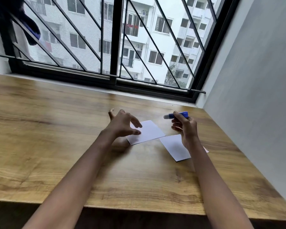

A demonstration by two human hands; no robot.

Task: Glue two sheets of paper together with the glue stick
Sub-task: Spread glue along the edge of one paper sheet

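Observation:
Two small white sheets lie flat on the wooden table (56,138), corners nearly touching. The left sheet (149,133) is partly under my left hand (122,124), which hovers above it with fingers spread and holds nothing. The right sheet (174,147) lies below my right hand (186,128), and my forearm hides part of it. My right hand grips a blue glue stick (177,115) held level above the table, its pale end pointing left toward my left hand.
A barred window (116,47) runs along the table's far edge. A grey wall (257,96) closes the right side. The table's front edge (139,210) is close to my body. A dark object (28,27) hangs at the top left.

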